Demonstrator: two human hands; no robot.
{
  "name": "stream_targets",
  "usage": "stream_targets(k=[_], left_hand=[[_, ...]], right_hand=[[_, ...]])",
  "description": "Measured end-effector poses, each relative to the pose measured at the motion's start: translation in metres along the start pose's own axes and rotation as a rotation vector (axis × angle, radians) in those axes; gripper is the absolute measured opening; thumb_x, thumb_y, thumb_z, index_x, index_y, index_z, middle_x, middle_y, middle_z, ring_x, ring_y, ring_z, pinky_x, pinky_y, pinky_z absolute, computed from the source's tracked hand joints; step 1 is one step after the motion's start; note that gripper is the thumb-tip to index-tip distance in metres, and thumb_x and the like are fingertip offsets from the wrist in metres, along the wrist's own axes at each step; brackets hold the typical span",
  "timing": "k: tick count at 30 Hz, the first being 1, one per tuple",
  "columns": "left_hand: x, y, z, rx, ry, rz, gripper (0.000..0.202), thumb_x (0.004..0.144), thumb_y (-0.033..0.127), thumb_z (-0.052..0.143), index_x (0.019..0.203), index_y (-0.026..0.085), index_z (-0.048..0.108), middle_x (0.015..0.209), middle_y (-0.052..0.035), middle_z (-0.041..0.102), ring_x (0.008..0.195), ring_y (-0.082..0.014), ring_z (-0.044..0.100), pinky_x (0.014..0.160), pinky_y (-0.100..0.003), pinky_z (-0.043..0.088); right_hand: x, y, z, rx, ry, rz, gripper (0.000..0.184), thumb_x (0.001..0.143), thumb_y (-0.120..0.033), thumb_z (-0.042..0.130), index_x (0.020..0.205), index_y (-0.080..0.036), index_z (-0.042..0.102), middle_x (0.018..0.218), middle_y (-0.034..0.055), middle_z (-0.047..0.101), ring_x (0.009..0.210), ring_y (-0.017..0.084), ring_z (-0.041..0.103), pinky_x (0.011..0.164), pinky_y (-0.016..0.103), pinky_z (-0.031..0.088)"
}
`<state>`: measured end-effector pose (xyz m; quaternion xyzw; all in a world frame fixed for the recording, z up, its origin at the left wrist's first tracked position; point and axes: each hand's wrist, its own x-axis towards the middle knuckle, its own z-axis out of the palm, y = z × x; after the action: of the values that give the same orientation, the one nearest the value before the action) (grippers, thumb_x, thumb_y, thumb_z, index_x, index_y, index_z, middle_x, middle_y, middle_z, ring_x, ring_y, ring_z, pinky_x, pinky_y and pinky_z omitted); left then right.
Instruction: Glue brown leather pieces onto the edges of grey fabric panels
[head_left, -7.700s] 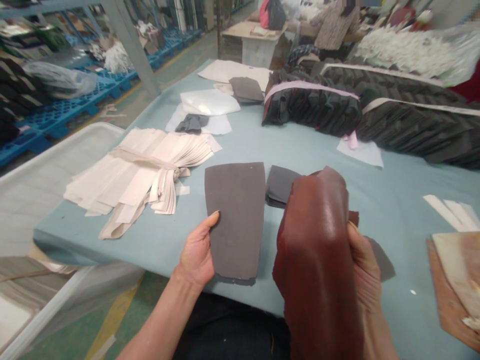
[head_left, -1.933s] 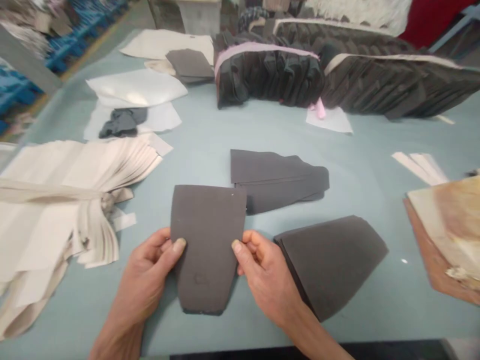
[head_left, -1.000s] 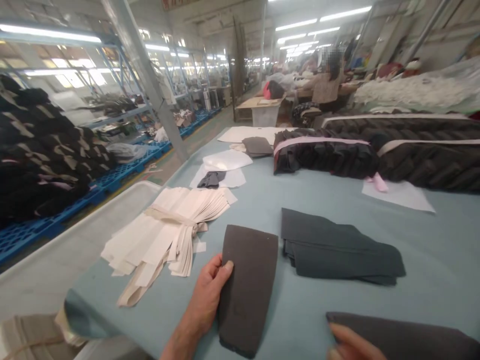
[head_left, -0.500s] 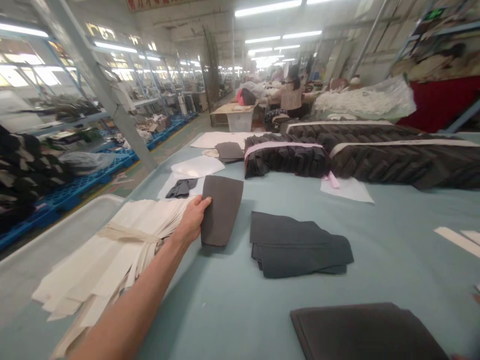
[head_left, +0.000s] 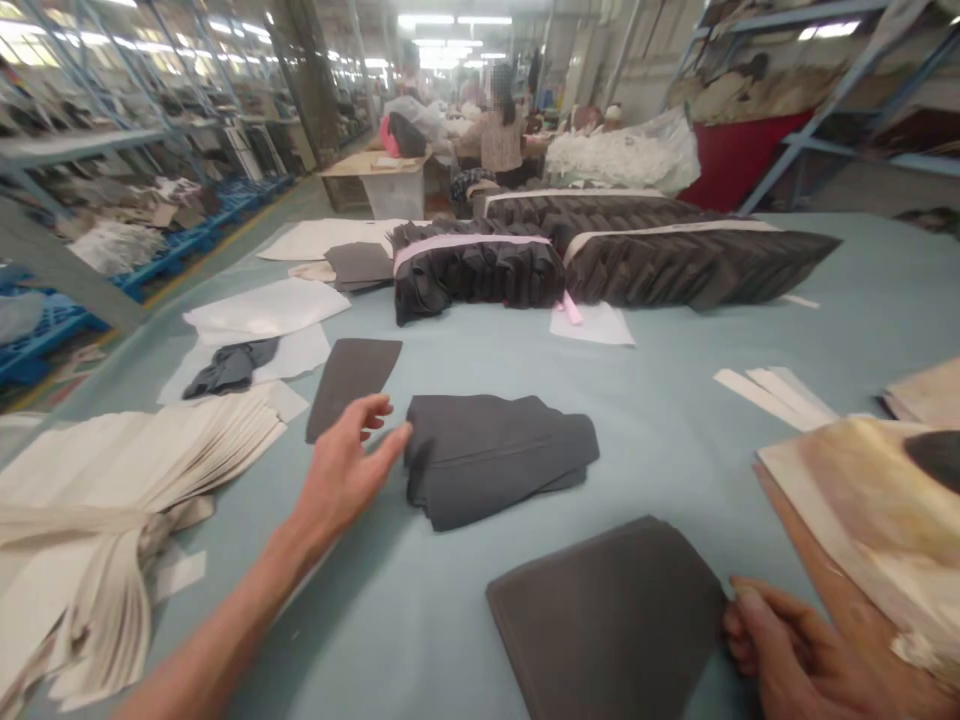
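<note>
My left hand [head_left: 346, 470] reaches over the table with thumb and fingers apart, holding nothing. Just behind its fingers lies a single dark brown cut piece [head_left: 356, 375]. To its right, close to the thumb, is a small fanned stack of dark grey cut pieces [head_left: 499, 450]. At the lower right, my right hand [head_left: 787, 640] pinches the right corner of a stack of dark brown cut pieces [head_left: 607, 610]; how many layers it grips I cannot tell.
Cream cut pieces [head_left: 150, 450] tied in a bundle lie at left. Strapped rows of dark pieces [head_left: 480, 275] stand along the back of the blue-green table [head_left: 675, 400]. White strips [head_left: 776, 395] and a stained board [head_left: 855, 500] are at right. A person [head_left: 501, 135] sits in the background.
My left hand has let go of the dark brown piece, which now lies on the table. The view has swung right, and my right hand has come into sight at the brown stack.
</note>
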<state>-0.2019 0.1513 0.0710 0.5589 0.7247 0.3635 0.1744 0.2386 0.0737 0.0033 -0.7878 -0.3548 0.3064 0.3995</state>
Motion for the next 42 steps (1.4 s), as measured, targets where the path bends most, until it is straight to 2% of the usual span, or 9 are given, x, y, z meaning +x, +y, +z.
stream_targets(k=[2, 5, 8, 16, 24, 31, 34, 38, 42], left_hand=[[-0.024, 0.002, 0.024, 0.094, -0.137, 0.064, 0.083, 0.085, 0.071, 0.070, 0.147, 0.017, 0.056, 0.150, -0.0191, 0.066, 0.139, -0.0384, 0.063, 0.120, -0.059, 0.048], [-0.039, -0.006, 0.045, 0.212, -0.214, 0.177, 0.119, 0.074, 0.083, 0.077, 0.163, 0.015, 0.039, 0.174, -0.0275, 0.035, 0.161, -0.0457, 0.038, 0.130, -0.066, 0.035], [-0.038, -0.015, 0.051, 0.299, -0.233, 0.255, 0.124, 0.074, 0.087, 0.074, 0.166, 0.015, 0.034, 0.178, -0.0301, 0.022, 0.164, -0.0489, 0.030, 0.130, -0.068, 0.034], [-0.033, -0.020, 0.052, 0.401, -0.272, 0.434, 0.106, 0.093, 0.081, 0.058, 0.169, 0.014, 0.027, 0.178, -0.0325, 0.022, 0.162, -0.0488, 0.034, 0.128, -0.068, 0.037], [-0.019, -0.008, 0.068, 0.378, -0.307, 0.453, 0.110, 0.090, 0.084, 0.060, 0.167, 0.012, 0.030, 0.177, -0.0334, 0.023, 0.162, -0.0500, 0.034, 0.129, -0.067, 0.036], [-0.005, 0.004, 0.077, 0.319, -0.345, 0.481, 0.111, 0.088, 0.082, 0.064, 0.169, 0.016, 0.026, 0.179, -0.0289, 0.020, 0.165, -0.0474, 0.028, 0.131, -0.066, 0.030], [-0.004, 0.006, 0.077, 0.312, -0.354, 0.450, 0.115, 0.085, 0.082, 0.066, 0.169, 0.013, 0.028, 0.179, -0.0288, 0.020, 0.164, -0.0490, 0.029, 0.132, -0.066, 0.029], [-0.004, 0.008, 0.077, 0.299, -0.348, 0.454, 0.116, 0.083, 0.081, 0.071, 0.169, 0.015, 0.029, 0.180, -0.0274, 0.020, 0.164, -0.0487, 0.030, 0.131, -0.066, 0.029], [-0.002, 0.008, 0.078, 0.312, -0.358, 0.453, 0.118, 0.082, 0.081, 0.071, 0.167, 0.010, 0.030, 0.178, -0.0314, 0.021, 0.165, -0.0477, 0.026, 0.133, -0.064, 0.027]], right_hand=[[-0.007, -0.014, 0.000, 0.017, 0.023, -0.030, 0.081, 0.062, -0.091, 0.075, 0.092, -0.016, 0.072, 0.071, 0.0062, 0.069, 0.061, 0.017, 0.062, 0.058, 0.029, 0.058], [-0.012, -0.021, 0.002, 0.067, 0.021, -0.049, 0.085, 0.062, -0.094, 0.075, 0.092, -0.015, 0.072, 0.069, 0.0047, 0.067, 0.059, 0.015, 0.059, 0.054, 0.025, 0.055], [-0.013, -0.017, 0.003, 0.105, 0.010, -0.057, 0.083, 0.066, -0.092, 0.076, 0.094, -0.014, 0.072, 0.069, 0.0041, 0.066, 0.059, 0.014, 0.058, 0.053, 0.024, 0.054], [-0.013, -0.013, 0.002, 0.151, -0.002, -0.104, 0.074, 0.075, -0.087, 0.075, 0.093, -0.015, 0.071, 0.069, 0.0040, 0.066, 0.058, 0.014, 0.058, 0.052, 0.024, 0.052], [-0.016, -0.022, 0.005, 0.159, 0.041, -0.121, 0.066, 0.077, -0.080, 0.078, 0.091, -0.016, 0.071, 0.067, 0.0030, 0.066, 0.055, 0.013, 0.057, 0.050, 0.024, 0.051], [-0.020, -0.029, 0.005, 0.192, 0.068, -0.153, 0.051, 0.083, -0.067, 0.077, 0.091, -0.017, 0.070, 0.066, 0.0014, 0.065, 0.052, 0.013, 0.056, 0.050, 0.025, 0.049], [-0.019, -0.028, 0.006, 0.205, 0.149, -0.188, 0.045, 0.087, -0.062, 0.073, 0.094, -0.017, 0.070, 0.071, 0.0020, 0.067, 0.055, 0.013, 0.057, 0.054, 0.026, 0.050], [-0.014, -0.029, 0.008, 0.101, 0.293, -0.309, 0.043, 0.087, -0.057, 0.071, 0.101, -0.016, 0.073, 0.091, 0.0089, 0.074, 0.076, 0.018, 0.067, 0.068, 0.031, 0.056], [-0.010, -0.033, 0.011, 0.107, 0.235, -0.297, 0.044, 0.082, -0.057, 0.071, 0.095, -0.016, 0.073, 0.084, 0.0082, 0.072, 0.072, 0.018, 0.064, 0.066, 0.031, 0.053]])
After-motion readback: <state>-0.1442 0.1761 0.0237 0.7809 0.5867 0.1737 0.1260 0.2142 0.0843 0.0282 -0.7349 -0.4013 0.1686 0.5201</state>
